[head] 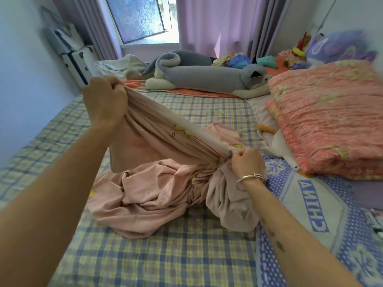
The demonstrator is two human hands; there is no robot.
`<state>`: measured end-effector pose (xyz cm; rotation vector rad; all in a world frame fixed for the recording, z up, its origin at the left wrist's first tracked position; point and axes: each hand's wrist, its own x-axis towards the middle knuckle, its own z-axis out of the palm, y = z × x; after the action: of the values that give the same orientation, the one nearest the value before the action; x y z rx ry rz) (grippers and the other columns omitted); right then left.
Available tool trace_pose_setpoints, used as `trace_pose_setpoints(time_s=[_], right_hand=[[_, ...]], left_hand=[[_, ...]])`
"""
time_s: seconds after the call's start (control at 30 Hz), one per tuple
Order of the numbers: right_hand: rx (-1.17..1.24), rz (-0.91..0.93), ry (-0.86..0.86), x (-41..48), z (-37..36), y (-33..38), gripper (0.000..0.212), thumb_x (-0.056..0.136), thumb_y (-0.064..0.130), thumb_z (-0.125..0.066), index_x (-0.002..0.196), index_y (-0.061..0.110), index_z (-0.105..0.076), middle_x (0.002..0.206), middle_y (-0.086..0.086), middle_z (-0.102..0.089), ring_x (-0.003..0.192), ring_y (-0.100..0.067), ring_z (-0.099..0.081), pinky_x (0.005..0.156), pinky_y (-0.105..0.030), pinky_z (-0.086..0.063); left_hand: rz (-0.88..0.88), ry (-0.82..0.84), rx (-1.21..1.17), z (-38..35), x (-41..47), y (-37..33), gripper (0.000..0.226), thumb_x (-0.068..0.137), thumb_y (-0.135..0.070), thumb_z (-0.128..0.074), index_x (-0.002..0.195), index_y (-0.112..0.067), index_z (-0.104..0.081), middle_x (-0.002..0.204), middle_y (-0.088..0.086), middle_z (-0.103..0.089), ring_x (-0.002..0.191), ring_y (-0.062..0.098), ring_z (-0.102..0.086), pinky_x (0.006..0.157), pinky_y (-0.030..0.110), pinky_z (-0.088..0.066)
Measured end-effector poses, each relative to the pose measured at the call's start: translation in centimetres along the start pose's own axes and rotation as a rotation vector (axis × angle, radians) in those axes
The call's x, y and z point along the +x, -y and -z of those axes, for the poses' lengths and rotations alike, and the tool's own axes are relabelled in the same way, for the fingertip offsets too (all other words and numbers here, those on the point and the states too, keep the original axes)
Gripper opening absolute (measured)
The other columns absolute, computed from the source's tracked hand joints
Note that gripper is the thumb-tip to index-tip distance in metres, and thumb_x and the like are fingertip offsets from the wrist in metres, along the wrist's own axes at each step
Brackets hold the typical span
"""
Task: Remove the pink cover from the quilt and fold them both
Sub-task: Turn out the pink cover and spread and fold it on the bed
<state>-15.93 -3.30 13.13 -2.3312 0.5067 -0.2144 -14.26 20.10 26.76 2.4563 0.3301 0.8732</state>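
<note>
The pink cover point(157, 193) lies bunched in a heap on the checked bed sheet point(165, 255), off the quilt. My left hand point(104, 100) grips one bunched end of it, raised at the upper left. Lower and to the right, my right hand point(246, 162), with a silver bracelet on the wrist, pinches the same edge. That edge runs taut between both hands, showing small yellow prints. The quilt point(331, 112), coral pink with pale flowers, rests folded in a thick stack at the right side of the bed.
A long grey and white plush toy point(207, 76) lies across the far end of the bed. More soft toys and a purple cushion point(331, 46) pile at the back right. A purple dotted blanket point(310, 204) covers the right side. White boxes point(76, 59) stand by the left wall under the window.
</note>
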Motion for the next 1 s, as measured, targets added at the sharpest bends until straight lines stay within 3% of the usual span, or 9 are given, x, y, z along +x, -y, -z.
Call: trace_pose_setpoints(time_s=[0.13,0.27,0.4,0.5,0.6,0.67,0.73,0.87,1.0], right_hand=[[0.041,0.101,-0.114,1.3,3.1,2.9,0.027,0.095,0.016,-0.046,0.108,-0.003,-0.06,0.114,-0.021,-0.062,0.11,-0.035,-0.054,0.083,-0.03,-0.033],[0.111,0.153,-0.092,1.6,3.3,4.1,0.024,0.093,0.018,-0.049,0.102,0.0,-0.063,0.106,-0.018,-0.066,0.104,-0.033,-0.059,0.086,-0.033,-0.042],[0.086,0.159,0.027,0.5,2.0,2.7,0.024,0.094,0.018,-0.05,0.102,-0.001,-0.063,0.106,-0.017,-0.066,0.101,-0.03,-0.059,0.079,-0.029,-0.04],[0.107,0.209,0.105,-0.8,1.3,2.2,0.023,0.093,0.02,-0.052,0.102,0.002,-0.063,0.104,-0.013,-0.067,0.099,-0.027,-0.06,0.073,-0.023,-0.036],[0.105,0.195,0.109,-1.3,1.2,1.7,0.022,0.092,0.021,-0.053,0.098,0.004,-0.065,0.101,-0.011,-0.068,0.098,-0.025,-0.06,0.071,-0.022,-0.034],[0.078,0.124,0.092,-1.2,1.1,1.3,0.022,0.091,0.02,-0.054,0.089,0.002,-0.067,0.095,-0.011,-0.069,0.093,-0.027,-0.061,0.074,-0.026,-0.039],[0.088,0.026,0.063,-1.0,1.1,0.5,0.023,0.087,0.014,-0.053,0.082,-0.004,-0.066,0.09,-0.016,-0.069,0.087,-0.034,-0.062,0.068,-0.031,-0.046],[0.032,-0.1,0.031,-0.4,1.6,-1.0,0.024,0.087,0.012,-0.052,0.069,0.0,-0.062,0.087,-0.02,-0.066,0.078,-0.031,-0.059,0.058,-0.024,-0.028],[0.038,-0.038,-0.01,1.6,2.9,1.5,0.026,0.089,0.017,-0.053,0.089,-0.003,-0.069,0.094,-0.02,-0.067,0.094,-0.034,-0.061,0.065,-0.028,-0.034]], left_hand=[[0.089,0.286,0.221,-1.8,-1.3,1.2,0.033,0.09,-0.006,-0.037,0.109,-0.006,-0.064,0.116,0.023,-0.059,0.109,0.039,-0.052,0.091,0.04,-0.04],[0.052,0.601,0.476,-5.4,-4.1,1.5,0.031,0.088,-0.011,-0.042,0.116,-0.005,-0.055,0.124,0.02,-0.054,0.118,0.037,-0.048,0.097,0.045,-0.036],[-0.184,0.748,0.319,-9.0,-7.8,-0.1,0.052,0.09,-0.026,-0.051,0.138,-0.015,-0.032,0.14,0.008,-0.036,0.129,0.029,-0.035,0.104,0.047,-0.03],[-0.44,0.759,0.174,-11.0,-9.9,-3.1,0.043,0.092,-0.023,-0.046,0.134,-0.015,-0.038,0.133,0.004,-0.047,0.121,0.024,-0.046,0.098,0.037,-0.033],[-0.515,0.729,0.189,-11.7,-10.7,-4.7,0.019,0.093,-0.01,-0.043,0.108,-0.009,-0.053,0.11,0.009,-0.061,0.098,0.025,-0.058,0.072,0.028,-0.037],[-0.571,0.685,0.28,-11.8,-10.8,-5.0,0.018,0.093,-0.007,-0.04,0.106,-0.007,-0.053,0.104,0.009,-0.062,0.093,0.027,-0.06,0.066,0.029,-0.034],[-0.645,0.612,0.385,-11.6,-9.9,-5.2,0.021,0.093,-0.004,-0.038,0.107,-0.009,-0.052,0.101,0.006,-0.063,0.09,0.027,-0.062,0.063,0.03,-0.033],[-0.746,0.434,0.498,-9.5,-5.9,-6.5,0.023,0.094,-0.006,-0.038,0.101,-0.01,-0.06,0.102,0.006,-0.063,0.091,0.027,-0.062,0.065,0.032,-0.036],[-0.726,0.244,0.543,-6.8,-1.6,-8.7,0.026,0.095,-0.01,-0.038,0.105,-0.006,-0.062,0.105,0.011,-0.063,0.094,0.029,-0.06,0.067,0.032,-0.031]])
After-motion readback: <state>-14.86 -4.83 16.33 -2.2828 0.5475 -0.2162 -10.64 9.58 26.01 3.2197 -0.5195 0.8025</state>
